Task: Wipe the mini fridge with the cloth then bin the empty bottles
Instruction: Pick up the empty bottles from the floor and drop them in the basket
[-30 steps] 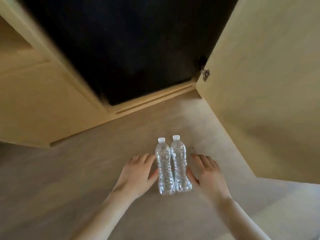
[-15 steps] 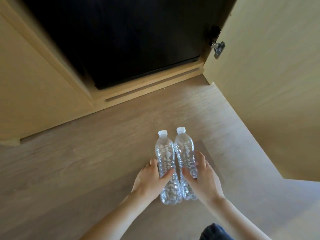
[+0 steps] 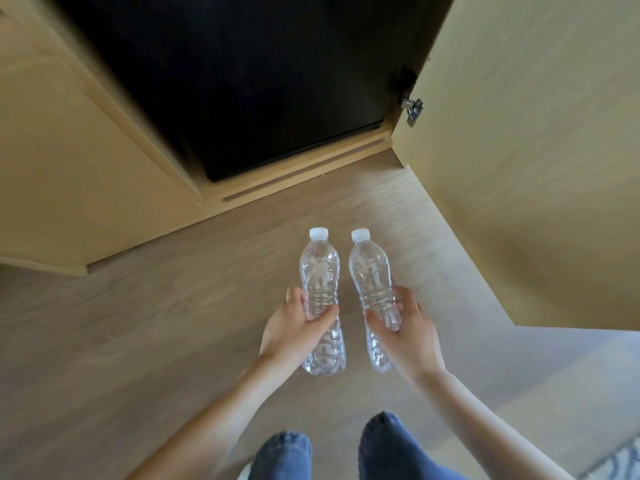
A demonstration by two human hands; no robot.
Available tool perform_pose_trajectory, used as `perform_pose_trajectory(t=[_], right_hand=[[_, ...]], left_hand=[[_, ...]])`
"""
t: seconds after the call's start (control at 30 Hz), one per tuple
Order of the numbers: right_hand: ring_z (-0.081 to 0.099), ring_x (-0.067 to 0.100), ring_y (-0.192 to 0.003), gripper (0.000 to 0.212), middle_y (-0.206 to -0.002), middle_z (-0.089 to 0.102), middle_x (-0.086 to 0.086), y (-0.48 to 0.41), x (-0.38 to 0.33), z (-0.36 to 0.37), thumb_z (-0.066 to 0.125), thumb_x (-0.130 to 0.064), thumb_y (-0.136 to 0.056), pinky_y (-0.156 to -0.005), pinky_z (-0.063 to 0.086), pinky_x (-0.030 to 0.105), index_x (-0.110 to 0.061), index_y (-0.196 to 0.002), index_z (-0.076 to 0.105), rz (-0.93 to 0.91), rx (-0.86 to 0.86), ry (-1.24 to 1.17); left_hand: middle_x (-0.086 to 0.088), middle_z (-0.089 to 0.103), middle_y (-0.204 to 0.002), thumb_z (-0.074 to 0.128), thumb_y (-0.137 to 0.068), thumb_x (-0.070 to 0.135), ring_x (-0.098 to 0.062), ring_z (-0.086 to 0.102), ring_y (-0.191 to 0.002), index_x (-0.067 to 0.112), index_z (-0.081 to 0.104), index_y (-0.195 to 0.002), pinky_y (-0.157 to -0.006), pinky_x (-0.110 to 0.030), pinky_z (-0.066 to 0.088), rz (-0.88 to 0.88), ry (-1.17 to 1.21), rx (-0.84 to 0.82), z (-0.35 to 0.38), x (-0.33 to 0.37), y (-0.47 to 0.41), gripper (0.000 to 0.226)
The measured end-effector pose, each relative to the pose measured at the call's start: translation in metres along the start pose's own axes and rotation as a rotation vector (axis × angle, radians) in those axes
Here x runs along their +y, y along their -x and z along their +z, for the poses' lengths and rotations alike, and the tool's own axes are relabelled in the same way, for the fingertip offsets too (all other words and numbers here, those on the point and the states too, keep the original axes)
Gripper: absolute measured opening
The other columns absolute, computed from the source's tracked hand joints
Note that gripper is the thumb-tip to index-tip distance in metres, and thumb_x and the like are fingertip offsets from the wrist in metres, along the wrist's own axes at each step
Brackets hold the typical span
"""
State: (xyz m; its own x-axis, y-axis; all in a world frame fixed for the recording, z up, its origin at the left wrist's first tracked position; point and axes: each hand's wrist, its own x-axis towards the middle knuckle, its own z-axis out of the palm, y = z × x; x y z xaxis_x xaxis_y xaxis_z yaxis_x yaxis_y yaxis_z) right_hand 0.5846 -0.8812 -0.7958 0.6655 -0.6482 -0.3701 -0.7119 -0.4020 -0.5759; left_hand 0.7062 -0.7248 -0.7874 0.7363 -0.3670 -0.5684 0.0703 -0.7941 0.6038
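Observation:
Two clear empty plastic bottles with white caps are held above the wooden floor. My left hand [image 3: 294, 327] grips the left bottle [image 3: 320, 282] around its lower half. My right hand [image 3: 410, 332] grips the right bottle [image 3: 370, 275] the same way. The bottles are apart, caps pointing away from me. The black mini fridge [image 3: 242, 81] sits shut inside a light wooden cabinet ahead. No cloth and no bin are in view.
The cabinet door [image 3: 536, 150] stands open on the right, with a metal hinge [image 3: 414, 110] at its inner edge. A cabinet panel [image 3: 69, 168] flanks the fridge on the left. My knees in blue jeans [image 3: 381, 441] show at the bottom. A patterned rug edge [image 3: 620, 459] lies bottom right.
Both hands closed on the bottles, lifted them off the floor and drew them apart. The camera has risen and my knees have come into view.

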Motion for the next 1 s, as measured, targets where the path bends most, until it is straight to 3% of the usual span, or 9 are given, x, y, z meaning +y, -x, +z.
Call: perform_pose_trajectory(t=[0.17,0.3,0.43,0.6,0.8,0.87,1.0], right_hand=[[0.061,0.012,-0.092,0.041,-0.106,0.063,-0.012,0.057,-0.079,-0.084,0.071,-0.039,-0.086,-0.07,0.041,0.026,-0.035,-0.118,0.046,-0.023,0.021,-0.143],[0.059,0.006,-0.09,0.041,-0.101,0.06,-0.021,0.114,-0.149,-0.165,0.072,-0.038,-0.085,-0.07,0.042,0.026,-0.043,-0.112,0.042,-0.037,0.05,-0.193],[0.059,0.011,-0.089,0.044,-0.104,0.06,-0.014,0.178,-0.226,-0.267,0.072,-0.041,-0.085,-0.074,0.043,0.027,-0.035,-0.12,0.046,-0.051,0.079,-0.202],[0.062,0.014,-0.097,0.053,-0.114,0.063,-0.007,0.262,-0.32,-0.403,0.072,-0.048,-0.085,-0.082,0.052,0.035,-0.028,-0.127,0.047,-0.085,0.14,-0.242],[0.06,0.002,-0.091,0.048,-0.103,0.062,-0.018,0.343,-0.412,-0.53,0.078,-0.035,-0.083,-0.077,0.048,0.023,-0.041,-0.117,0.045,-0.237,0.314,-0.342],[0.059,-0.001,-0.089,0.049,-0.103,0.063,-0.015,0.361,-0.436,-0.558,0.079,-0.031,-0.082,-0.075,0.047,0.015,-0.037,-0.12,0.048,-0.282,0.368,-0.393],[0.059,-0.006,-0.092,0.051,-0.107,0.063,-0.013,0.388,-0.472,-0.593,0.079,-0.029,-0.084,-0.073,0.043,0.002,-0.035,-0.124,0.048,-0.365,0.457,-0.467]], left_hand=[[0.009,0.051,-0.067,0.064,-0.084,0.056,-0.013,0.06,-0.061,0.021,0.044,-0.095,-0.051,-0.03,0.038,0.037,0.006,0.053,-0.082,0.067,0.083,0.042],[0.006,0.052,-0.071,0.066,-0.084,0.056,-0.014,0.06,-0.068,0.022,0.045,-0.105,-0.063,-0.034,0.047,0.035,0.024,0.074,-0.149,0.129,0.16,0.045],[0.006,0.054,-0.077,0.066,-0.085,0.053,-0.012,0.061,-0.072,0.024,0.046,-0.108,-0.06,-0.029,0.044,0.068,0.083,0.08,-0.227,0.209,0.257,0.042],[0.007,0.05,-0.072,0.068,-0.084,0.05,-0.007,0.054,-0.064,0.029,0.048,-0.102,-0.057,-0.022,0.041,0.166,0.158,0.138,-0.324,0.311,0.379,0.034],[0.009,0.054,-0.073,0.06,-0.073,0.062,-0.008,0.056,-0.07,0.04,0.049,-0.1,-0.058,-0.013,0.043,0.407,0.236,0.263,-0.418,0.41,0.499,0.036],[0.018,0.059,-0.08,0.066,-0.078,0.054,-0.003,0.06,-0.075,0.042,0.05,-0.101,-0.06,-0.01,0.044,0.495,0.259,0.312,-0.438,0.436,0.528,0.031],[0.014,0.064,-0.096,0.072,-0.084,0.035,0.001,0.061,-0.092,0.032,0.057,-0.114,-0.069,-0.005,0.043,0.597,0.348,0.379,-0.466,0.469,0.564,0.034]])
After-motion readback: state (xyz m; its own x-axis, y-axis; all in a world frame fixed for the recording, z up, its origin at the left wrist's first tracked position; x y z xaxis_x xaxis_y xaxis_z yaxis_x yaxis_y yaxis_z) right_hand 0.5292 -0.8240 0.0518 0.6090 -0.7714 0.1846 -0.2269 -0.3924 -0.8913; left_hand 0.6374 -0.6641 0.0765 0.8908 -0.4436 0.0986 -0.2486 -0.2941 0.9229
